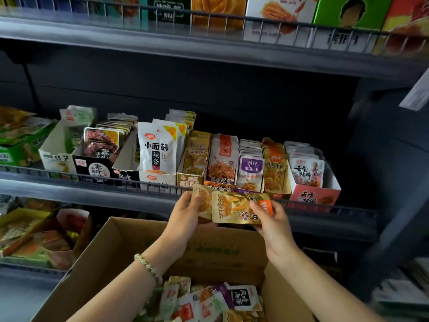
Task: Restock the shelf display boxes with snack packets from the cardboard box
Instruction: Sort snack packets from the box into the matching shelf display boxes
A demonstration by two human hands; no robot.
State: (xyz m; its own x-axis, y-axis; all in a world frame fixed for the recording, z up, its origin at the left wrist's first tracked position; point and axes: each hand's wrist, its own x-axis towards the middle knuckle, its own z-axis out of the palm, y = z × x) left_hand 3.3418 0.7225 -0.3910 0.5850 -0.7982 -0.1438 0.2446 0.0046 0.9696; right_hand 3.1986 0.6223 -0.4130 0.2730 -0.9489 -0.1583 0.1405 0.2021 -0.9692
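I face a dark grey shelf unit (209,94) that fills the whole view. Its upper shelf (162,40) carries tall printed cartons behind a wire rail. The middle shelf (92,194) holds a row of display boxes (157,180) side by side, each stocked with upright snack packets, behind its own low rail. At the lower left another shelf holds more open boxes of packets, too blurred to read.

Just below the middle shelf, right in front of me, stands the open cardboard box (209,247). Its flaps are up, and a heap of loose packets (209,303) in mixed colours lies at its bottom.

Both my hands are raised over this box, close to the front edge of the middle shelf. Between them I hold a few gold packets (232,208) lying crosswise, below the boxes in the middle of the row.

My left hand (185,217) grips their left end, thumb on the front and fingers curled behind. My right hand (276,226) pinches the right end, thumb pressed beside the orange corner. A beaded bracelet (148,267) circles my left wrist.
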